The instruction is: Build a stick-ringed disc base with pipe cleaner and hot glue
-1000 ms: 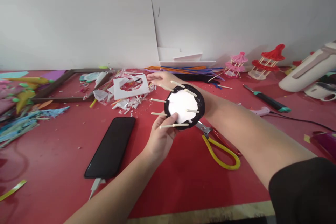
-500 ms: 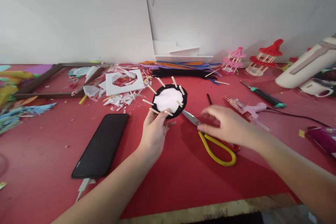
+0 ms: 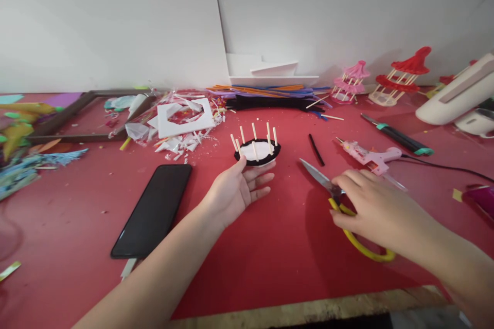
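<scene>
My left hand point(image 3: 235, 190) holds a small round white base point(image 3: 254, 152) by its near left edge, the thumb on top and the other fingers partly spread below. Black fuzzy trim point(image 3: 276, 153) rings the base, and several short wooden sticks point(image 3: 253, 131) stand up around it. Over to the right, my right hand point(image 3: 370, 205) is closed around the scissors point(image 3: 322, 177) near their pivot. The blades point away to the left, and the yellow handle point(image 3: 366, 252) shows beneath the hand. A short black pipe cleaner piece point(image 3: 316, 150) lies beyond the blades.
A pink glue gun point(image 3: 370, 157) and a utility knife point(image 3: 405, 139) lie at right. Pink and red stick models point(image 3: 399, 82) stand behind. A phone point(image 3: 152, 211) is at left. Pipe cleaners point(image 3: 270, 100), foam scraps point(image 3: 185, 118) and a dark frame point(image 3: 77, 139) lie at the back.
The round base has tipped from facing me to nearly level, its sticks now upright. My right hand has closed on the scissors and shifted them right, away from the base.
</scene>
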`<state>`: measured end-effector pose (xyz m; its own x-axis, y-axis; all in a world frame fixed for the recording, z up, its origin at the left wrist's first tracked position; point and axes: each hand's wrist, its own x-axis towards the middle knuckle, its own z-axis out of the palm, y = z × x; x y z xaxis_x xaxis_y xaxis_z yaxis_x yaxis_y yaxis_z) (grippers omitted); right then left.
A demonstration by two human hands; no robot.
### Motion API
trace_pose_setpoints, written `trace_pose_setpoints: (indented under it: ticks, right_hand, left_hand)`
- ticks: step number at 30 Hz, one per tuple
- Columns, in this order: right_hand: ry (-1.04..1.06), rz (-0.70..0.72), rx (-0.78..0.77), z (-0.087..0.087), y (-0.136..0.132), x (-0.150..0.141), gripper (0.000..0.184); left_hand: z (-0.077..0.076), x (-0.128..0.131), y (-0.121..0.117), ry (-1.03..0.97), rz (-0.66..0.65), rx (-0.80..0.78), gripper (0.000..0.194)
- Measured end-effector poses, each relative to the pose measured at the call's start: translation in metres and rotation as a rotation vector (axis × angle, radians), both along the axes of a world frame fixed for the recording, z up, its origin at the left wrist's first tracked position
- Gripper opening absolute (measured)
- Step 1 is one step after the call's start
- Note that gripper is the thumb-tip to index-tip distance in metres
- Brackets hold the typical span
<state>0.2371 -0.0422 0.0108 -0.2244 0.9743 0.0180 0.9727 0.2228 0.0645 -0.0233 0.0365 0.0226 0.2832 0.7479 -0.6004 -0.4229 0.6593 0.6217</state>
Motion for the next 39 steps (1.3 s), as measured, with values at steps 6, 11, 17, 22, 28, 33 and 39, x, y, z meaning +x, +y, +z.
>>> trace_pose_setpoints:
  ticks: [6, 11, 17, 22, 28, 33, 39]
  right_hand:
    - [0.008, -0.094, -0.061, 0.008, 0.017, 0.03, 0.023]
    - [0.128, -0.189, 0.038, 0.021, 0.056, 0.023, 0.026]
    - [-0.051, -0.244, -0.091, 0.016, 0.098, -0.003, 0.022]
    - [-0.078, -0.261, -0.122, 0.008, 0.11, -0.009, 0.019]
    - [-0.088, -0.299, -0.11, 0.008, 0.11, -0.009, 0.022]
    - [-0.044, -0.295, -0.082, 0.01, 0.107, -0.012, 0.026]
    - [0.016, -0.273, -0.061, 0.006, 0.101, -0.017, 0.028]
  left_hand:
    - [0.003, -0.002, -0.003, 0.014, -0.312, -0.028, 0.041]
    - [0.004, -0.001, -0.007, 0.011, -0.439, -0.029, 0.03]
    - [0.005, -0.001, -0.009, 0.056, -0.457, 0.026, 0.024]
    - [0.005, -0.003, -0.011, 0.017, -0.435, 0.141, 0.016]
    - [0.001, -0.002, -0.014, -0.045, -0.41, 0.256, 0.016]
    - [-0.001, -0.001, -0.016, -0.058, -0.383, 0.364, 0.024]
    - [-0.003, 0.001, -0.015, -0.002, -0.396, 0.435, 0.023]
